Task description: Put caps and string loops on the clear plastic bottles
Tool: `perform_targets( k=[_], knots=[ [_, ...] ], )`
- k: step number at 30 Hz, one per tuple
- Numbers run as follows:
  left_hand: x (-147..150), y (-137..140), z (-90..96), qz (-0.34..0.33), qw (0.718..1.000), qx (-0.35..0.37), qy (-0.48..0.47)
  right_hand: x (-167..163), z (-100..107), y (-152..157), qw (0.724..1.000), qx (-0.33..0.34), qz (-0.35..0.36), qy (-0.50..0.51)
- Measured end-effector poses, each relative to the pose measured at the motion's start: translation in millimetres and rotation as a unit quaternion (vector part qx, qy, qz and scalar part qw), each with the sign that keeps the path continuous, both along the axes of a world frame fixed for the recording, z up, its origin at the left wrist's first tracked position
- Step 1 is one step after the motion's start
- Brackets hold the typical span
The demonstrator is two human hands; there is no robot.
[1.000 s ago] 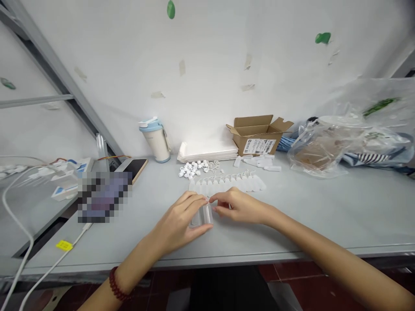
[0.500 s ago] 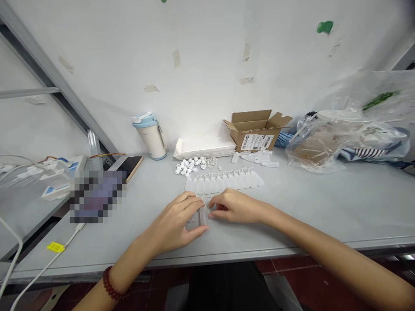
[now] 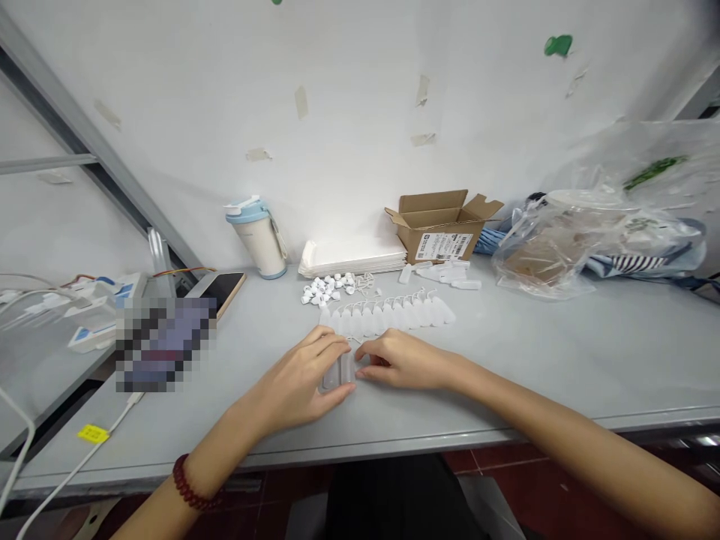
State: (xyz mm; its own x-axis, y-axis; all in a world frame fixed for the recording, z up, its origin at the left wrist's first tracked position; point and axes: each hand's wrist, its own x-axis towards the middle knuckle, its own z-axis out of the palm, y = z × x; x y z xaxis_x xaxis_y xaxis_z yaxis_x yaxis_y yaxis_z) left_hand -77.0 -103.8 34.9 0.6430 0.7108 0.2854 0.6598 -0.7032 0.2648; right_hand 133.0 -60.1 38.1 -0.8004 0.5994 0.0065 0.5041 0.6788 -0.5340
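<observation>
My left hand [image 3: 301, 382] grips small translucent plastic bottles [image 3: 339, 371] side by side against the grey tabletop [image 3: 534, 360]. My right hand [image 3: 402, 360] touches the right-hand bottle at its top with pinched fingertips. Just beyond both hands lies a row of several similar white bottles [image 3: 388, 316]. Behind that row sits a small heap of white caps [image 3: 329, 289].
A blue-lidded tumbler [image 3: 257, 236], a stack of white sheets [image 3: 353, 257] and an open cardboard box [image 3: 442, 225] stand along the wall. Clear plastic bags [image 3: 596, 225] fill the back right. A phone [image 3: 222, 289], a blurred patch and white cables [image 3: 67, 472] lie left.
Both hands have lowered the bottles slightly toward the tabletop and stay together on them. The view has shifted a little; the other objects have not moved.
</observation>
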Motion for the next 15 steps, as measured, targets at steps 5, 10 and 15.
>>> perform_targets(
  k=[5,10,15],
  knots=[
    [-1,0,-1.8,-0.003,1.0,0.008,-0.002,0,-1,1,1.0,-0.008,0.011,0.006],
    [-3,0,-3.1,0.006,1.0,0.002,-0.01,-1,-5,1,1.0,-0.01,0.01,0.024],
    [-3,4,2.6,0.001,1.0,-0.003,-0.028,5,-13,18,0.982,0.08,-0.055,0.159]
  ],
)
